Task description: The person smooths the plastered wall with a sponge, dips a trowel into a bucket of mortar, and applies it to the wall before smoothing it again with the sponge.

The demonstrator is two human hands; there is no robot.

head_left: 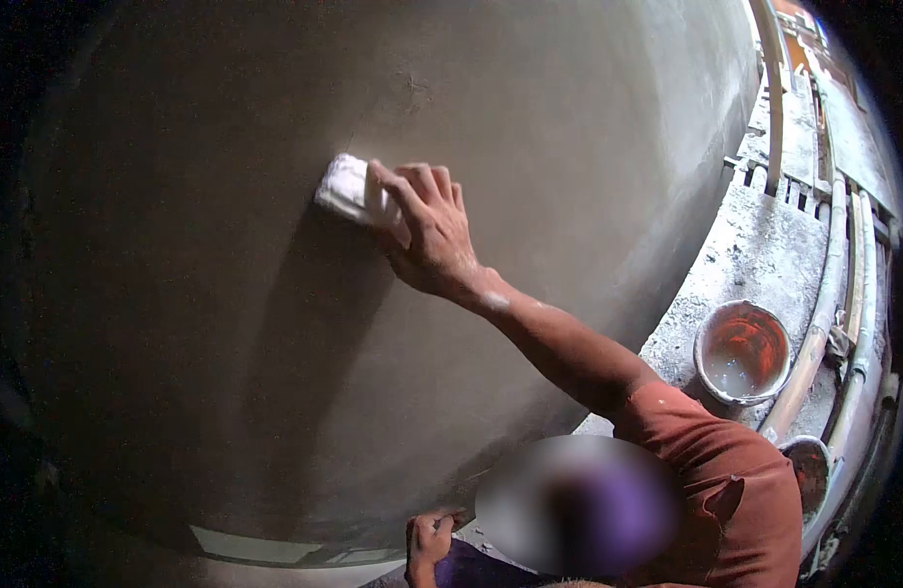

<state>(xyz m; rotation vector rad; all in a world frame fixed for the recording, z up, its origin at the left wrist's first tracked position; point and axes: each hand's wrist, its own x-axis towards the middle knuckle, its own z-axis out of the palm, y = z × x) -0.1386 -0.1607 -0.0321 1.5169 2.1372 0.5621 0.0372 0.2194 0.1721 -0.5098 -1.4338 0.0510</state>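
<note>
My right hand [429, 230] reaches out across a grey plastered wall [530, 127] with its fingers bent around a white sponge [351, 188]. The sponge lies against the wall, and a long dark shadow falls below it. Pale smears show on my right wrist and forearm. Low in the view, my left hand [430, 541] is closed beside purple cloth at the foot of the wall; what its fingers hold, if anything, is hidden.
A bucket [742, 353] with cloudy liquid and a reddish inside stands on the whitish, spattered platform [765, 240] at right. A second container [806, 475] sits lower, partly behind my shoulder. Long poles [832, 284] run along the platform, and an upright pole [771, 98] rises farther off.
</note>
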